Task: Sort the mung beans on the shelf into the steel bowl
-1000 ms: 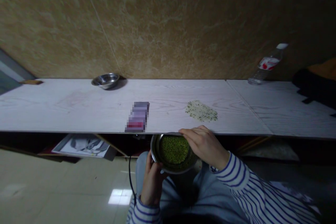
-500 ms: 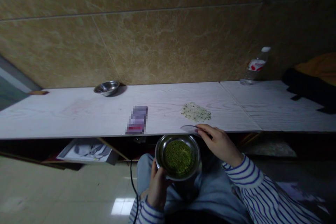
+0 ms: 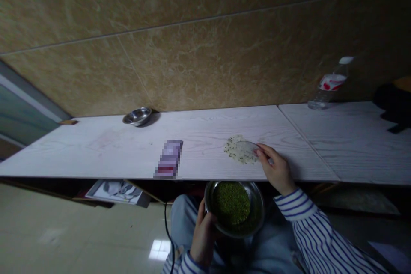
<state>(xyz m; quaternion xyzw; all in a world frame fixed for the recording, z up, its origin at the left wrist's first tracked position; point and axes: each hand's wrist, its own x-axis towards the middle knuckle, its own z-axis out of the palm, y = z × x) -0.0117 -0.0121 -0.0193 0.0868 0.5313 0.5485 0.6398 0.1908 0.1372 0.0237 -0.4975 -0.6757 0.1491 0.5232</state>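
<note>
My left hand (image 3: 204, 234) is closed on the left rim of a metal bowl (image 3: 260, 209) held below the front edge of the table, over my lap. Small green grains that look like mung beans (image 3: 233, 203) fill part of this bowl. In my right hand (image 3: 276, 168) is a thin, pale, rounded scraper-like piece (image 3: 248, 146), pinched between thumb and fingers; its exact kind is unclear. It lies over a low, spread pile of white grains (image 3: 238, 152) mixed with green ones, which looks like rice with beans.
A small metal bowl (image 3: 137, 117) stands by the wall at back left. A blurred-out, phone-shaped object (image 3: 169, 158) lies left of the pile. At back right are a plastic bottle (image 3: 332, 82) and dark fabric (image 3: 393, 102). Below the tabletop (image 3: 105, 150) sits a white box (image 3: 117, 192); a black cable hangs near my left arm.
My right hand has moved the pale piece from the table's front edge up over the grain pile. The camera view has shifted, and the bowl in my left hand appears farther right and lower.
</note>
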